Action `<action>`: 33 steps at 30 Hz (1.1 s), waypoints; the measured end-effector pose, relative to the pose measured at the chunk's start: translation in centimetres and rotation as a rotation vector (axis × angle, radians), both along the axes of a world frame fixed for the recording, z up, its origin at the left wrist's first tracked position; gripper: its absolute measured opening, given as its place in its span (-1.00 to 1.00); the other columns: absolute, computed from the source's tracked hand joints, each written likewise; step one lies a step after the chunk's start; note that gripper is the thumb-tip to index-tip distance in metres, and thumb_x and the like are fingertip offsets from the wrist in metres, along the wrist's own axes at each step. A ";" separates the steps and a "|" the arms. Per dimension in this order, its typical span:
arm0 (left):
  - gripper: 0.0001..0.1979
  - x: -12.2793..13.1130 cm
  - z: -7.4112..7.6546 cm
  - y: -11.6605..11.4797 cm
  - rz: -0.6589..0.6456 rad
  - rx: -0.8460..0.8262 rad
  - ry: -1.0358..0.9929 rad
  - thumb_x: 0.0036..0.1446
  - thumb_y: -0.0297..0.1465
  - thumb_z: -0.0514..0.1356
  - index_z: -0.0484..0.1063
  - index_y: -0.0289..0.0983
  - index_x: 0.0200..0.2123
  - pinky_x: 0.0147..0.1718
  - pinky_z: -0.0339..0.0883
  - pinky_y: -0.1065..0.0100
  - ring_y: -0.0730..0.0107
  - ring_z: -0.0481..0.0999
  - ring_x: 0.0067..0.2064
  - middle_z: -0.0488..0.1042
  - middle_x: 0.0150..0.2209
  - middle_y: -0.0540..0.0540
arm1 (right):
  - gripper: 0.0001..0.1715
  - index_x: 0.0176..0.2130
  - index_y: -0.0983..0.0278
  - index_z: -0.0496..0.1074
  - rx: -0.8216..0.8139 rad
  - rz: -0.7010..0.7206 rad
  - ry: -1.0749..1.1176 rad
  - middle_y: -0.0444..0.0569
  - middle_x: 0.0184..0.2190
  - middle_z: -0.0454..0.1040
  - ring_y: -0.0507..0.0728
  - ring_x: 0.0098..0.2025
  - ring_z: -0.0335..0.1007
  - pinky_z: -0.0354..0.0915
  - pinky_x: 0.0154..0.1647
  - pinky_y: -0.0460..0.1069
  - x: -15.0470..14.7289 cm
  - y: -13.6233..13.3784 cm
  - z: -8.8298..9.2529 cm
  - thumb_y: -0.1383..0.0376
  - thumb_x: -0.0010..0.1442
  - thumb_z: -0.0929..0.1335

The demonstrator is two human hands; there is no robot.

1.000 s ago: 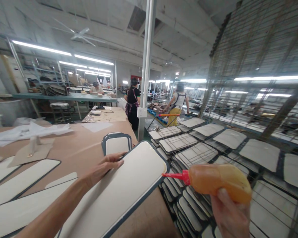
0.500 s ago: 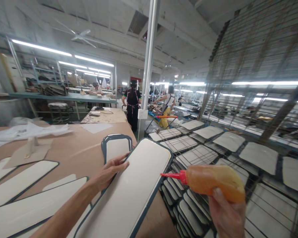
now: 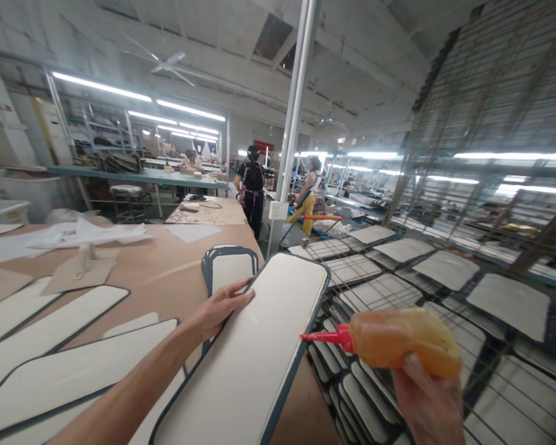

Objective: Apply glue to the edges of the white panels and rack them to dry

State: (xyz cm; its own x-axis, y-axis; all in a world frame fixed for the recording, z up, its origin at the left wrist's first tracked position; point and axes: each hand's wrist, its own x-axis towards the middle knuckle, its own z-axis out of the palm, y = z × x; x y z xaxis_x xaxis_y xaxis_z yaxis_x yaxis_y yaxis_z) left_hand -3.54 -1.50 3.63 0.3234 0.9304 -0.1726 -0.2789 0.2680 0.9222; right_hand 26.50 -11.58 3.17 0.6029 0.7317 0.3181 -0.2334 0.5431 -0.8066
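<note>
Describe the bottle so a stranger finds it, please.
Right of the brown table lie rows of pale panels. In front of them, the right grip holds the bottle: amber, sideways and, unlike the panels, plump with a red nozzle.

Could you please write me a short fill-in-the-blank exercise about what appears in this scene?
1. The right hand holds an amber plastic squeeze bottle whose pointed nozzle is ____ in colour.
2. Of the two long edges of the pale, dark-bordered, round-cornered panel, the left hand grips the ____ one.
3. The rectangular socket box on the tall metal pole is coloured ____.

Missing words: red; left; white.
</note>
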 end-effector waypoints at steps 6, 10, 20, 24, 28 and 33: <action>-0.38 0.3 0.5 0.4 0.037 -0.025 -0.006 0.01 -0.42 0.29 0.26 -0.27 0.17 -0.47 0.49 0.33 0.31 0.57 -0.44 0.61 -0.34 -0.17 | -0.38 -0.10 0.16 0.45 0.012 -0.005 -0.005 -0.14 -0.48 0.54 0.06 -0.42 0.48 0.41 -0.38 -0.15 -0.1 0.0 0.2 0.29 -0.22 0.56; -0.39 0.9 1.2 0.8 0.072 -0.040 0.005 0.02 -0.45 0.28 0.25 -0.29 0.17 -0.50 0.49 0.30 0.32 0.54 -0.50 0.61 -0.39 -0.16 | -0.42 -0.18 0.16 0.47 0.022 -0.019 0.002 -0.15 -0.47 0.54 0.07 -0.43 0.49 0.44 -0.40 -0.14 -0.3 -0.2 0.3 0.30 -0.27 0.57; -0.28 1.8 2.7 1.4 0.144 -0.054 0.014 -0.12 -0.44 0.38 0.27 -0.35 0.15 -0.53 0.46 0.34 0.31 0.54 -0.53 0.60 -0.46 -0.14 | -0.35 -0.12 0.12 0.45 -0.031 0.020 0.007 -0.17 -0.44 0.55 0.07 -0.43 0.48 0.43 -0.41 -0.12 1.2 -0.3 -1.3 0.33 -0.27 0.56; -0.28 1.9 2.6 1.9 0.134 -0.024 0.005 -0.13 -0.44 0.38 0.27 -0.36 0.15 -0.52 0.46 0.34 0.31 0.54 -0.51 0.60 -0.41 -0.16 | -0.29 -0.04 0.13 0.41 -0.025 0.049 -0.032 -0.11 -0.35 0.56 0.12 -0.38 0.48 0.43 -0.32 -0.04 1.5 -0.6 -1.5 0.31 -0.23 0.54; -0.27 2.2 2.4 2.4 0.157 -0.020 0.021 -0.13 -0.43 0.38 0.27 -0.35 0.15 -0.52 0.45 0.33 0.30 0.54 -0.51 0.60 -0.39 -0.17 | -0.22 0.04 0.14 0.36 -0.061 0.156 -0.049 -0.02 -0.24 0.55 0.18 -0.32 0.49 0.41 -0.21 0.05 1.5 -0.9 -1.1 0.24 -0.21 0.53; -0.31 2.5 2.1 2.7 0.173 -0.018 0.029 -0.15 -0.43 0.39 0.33 -0.33 0.11 -0.53 0.44 0.34 0.31 0.53 -0.52 0.60 -0.39 -0.17 | -0.15 0.03 0.14 0.37 -0.090 0.121 0.015 -0.03 -0.22 0.55 0.15 -0.33 0.48 0.41 -0.28 -0.02 1.5 -1.0 -1.0 0.26 -0.31 0.54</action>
State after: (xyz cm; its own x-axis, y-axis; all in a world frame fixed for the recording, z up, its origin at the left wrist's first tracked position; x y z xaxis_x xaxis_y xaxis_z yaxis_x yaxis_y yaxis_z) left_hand -1.06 1.16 5.74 0.1536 0.9684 -0.1966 -0.2952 0.2348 0.9261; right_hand 28.02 -12.61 2.19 0.5124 0.8247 0.2396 -0.3055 0.4358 -0.8466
